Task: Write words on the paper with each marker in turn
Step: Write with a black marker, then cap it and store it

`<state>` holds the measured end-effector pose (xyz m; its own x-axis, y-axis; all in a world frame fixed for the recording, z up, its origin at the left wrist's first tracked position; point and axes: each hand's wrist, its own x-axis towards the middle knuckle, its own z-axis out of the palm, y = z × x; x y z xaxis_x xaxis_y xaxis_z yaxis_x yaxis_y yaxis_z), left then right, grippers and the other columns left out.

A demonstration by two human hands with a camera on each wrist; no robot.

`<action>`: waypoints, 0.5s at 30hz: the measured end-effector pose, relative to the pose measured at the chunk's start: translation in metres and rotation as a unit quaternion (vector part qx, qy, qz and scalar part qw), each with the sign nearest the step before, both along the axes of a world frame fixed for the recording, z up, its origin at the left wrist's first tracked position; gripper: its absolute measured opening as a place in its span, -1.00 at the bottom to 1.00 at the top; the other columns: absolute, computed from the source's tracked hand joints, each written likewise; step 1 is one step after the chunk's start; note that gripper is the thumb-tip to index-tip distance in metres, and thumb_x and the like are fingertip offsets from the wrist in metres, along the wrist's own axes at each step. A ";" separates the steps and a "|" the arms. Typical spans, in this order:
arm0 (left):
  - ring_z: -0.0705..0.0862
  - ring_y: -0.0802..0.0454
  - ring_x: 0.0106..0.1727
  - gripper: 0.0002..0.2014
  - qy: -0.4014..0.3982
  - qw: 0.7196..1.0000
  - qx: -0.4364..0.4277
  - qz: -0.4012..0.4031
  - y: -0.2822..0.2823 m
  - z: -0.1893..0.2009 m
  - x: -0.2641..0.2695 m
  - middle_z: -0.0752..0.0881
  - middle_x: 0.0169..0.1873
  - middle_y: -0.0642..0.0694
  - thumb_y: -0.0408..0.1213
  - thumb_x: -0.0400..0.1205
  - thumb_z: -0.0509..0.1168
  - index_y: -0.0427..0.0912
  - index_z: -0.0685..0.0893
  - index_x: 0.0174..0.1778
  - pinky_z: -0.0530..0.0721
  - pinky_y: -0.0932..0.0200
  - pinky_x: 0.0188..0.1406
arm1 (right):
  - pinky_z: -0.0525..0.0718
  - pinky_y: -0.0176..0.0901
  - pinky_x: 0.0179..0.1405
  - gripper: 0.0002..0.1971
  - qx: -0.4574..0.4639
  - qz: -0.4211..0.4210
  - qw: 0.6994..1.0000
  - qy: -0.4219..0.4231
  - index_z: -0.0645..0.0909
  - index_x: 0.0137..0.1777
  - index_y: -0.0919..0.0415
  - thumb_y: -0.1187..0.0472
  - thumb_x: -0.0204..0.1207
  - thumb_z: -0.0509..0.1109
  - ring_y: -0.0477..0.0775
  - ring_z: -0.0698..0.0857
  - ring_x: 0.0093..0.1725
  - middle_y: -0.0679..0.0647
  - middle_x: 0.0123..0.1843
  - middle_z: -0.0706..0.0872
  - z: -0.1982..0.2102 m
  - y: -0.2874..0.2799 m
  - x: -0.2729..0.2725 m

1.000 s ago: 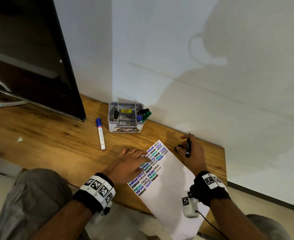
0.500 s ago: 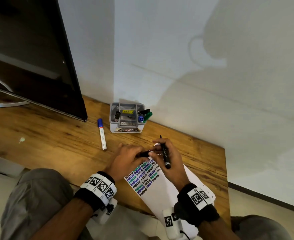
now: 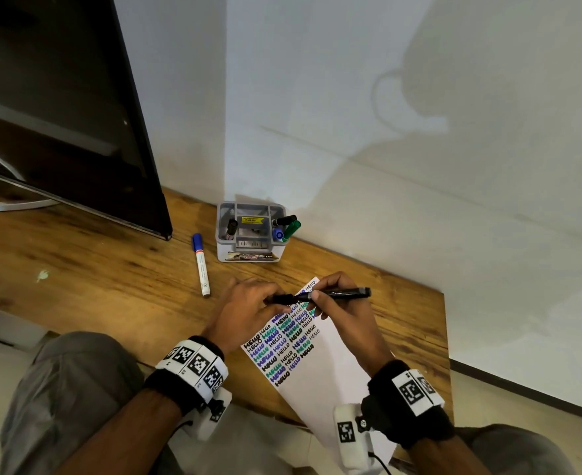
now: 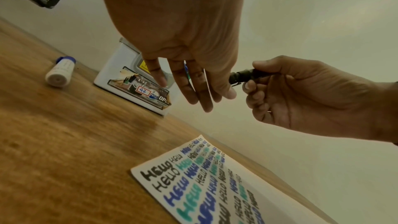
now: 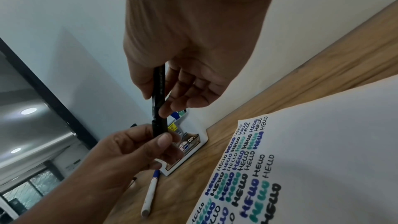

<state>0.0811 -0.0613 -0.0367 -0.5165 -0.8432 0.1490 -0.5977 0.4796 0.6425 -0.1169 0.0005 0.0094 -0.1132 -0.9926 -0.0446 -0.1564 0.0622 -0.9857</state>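
Nearest the person, the paper (image 3: 330,368) lies flat on the wooden desk (image 3: 94,293), its far corner packed with rows of HELLO in black, blue and green. It is thin and light and would likely skid under a nib unless pinned down.

Just above that corner, both hands meet on the black marker (image 3: 337,293). The right hand (image 3: 347,313) pinches the barrel between thumb and fingers. The left hand (image 3: 248,310) has its fingers curled round the cap (image 3: 281,298) end. Whether the cap is seated or parting is hard to tell; the wrist views suggest it is joined. The marker looks light, rigid and smooth, best gripped low on the barrel near the nib.

At ten o'clock from the hands lies a blue-capped white marker (image 3: 201,265), clear of the paper. At twelve o'clock the grey holder (image 3: 250,250) carries more markers. Far off at ten o'clock stands a dark monitor (image 3: 59,108). Nothing blocks the sheet.
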 end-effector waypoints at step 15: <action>0.63 0.15 -0.16 -0.81 0.072 0.993 -0.084 -0.032 0.005 0.008 0.009 0.77 -0.26 0.04 -0.16 0.60 0.23 -0.11 0.74 -0.09 0.39 0.21 -0.02 | 0.75 -0.12 -0.19 -0.83 -0.015 -0.058 0.998 -0.021 0.69 -0.07 0.41 0.31 0.52 0.59 0.05 0.80 -0.27 0.13 -0.27 0.83 -0.002 0.002 0.032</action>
<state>0.0899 -0.0565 -0.0290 -0.5309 -0.7664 0.3615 -0.4704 0.6214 0.6266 -0.0852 0.0023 0.0079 -0.2268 -0.9737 -0.0211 -0.1091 0.0470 -0.9929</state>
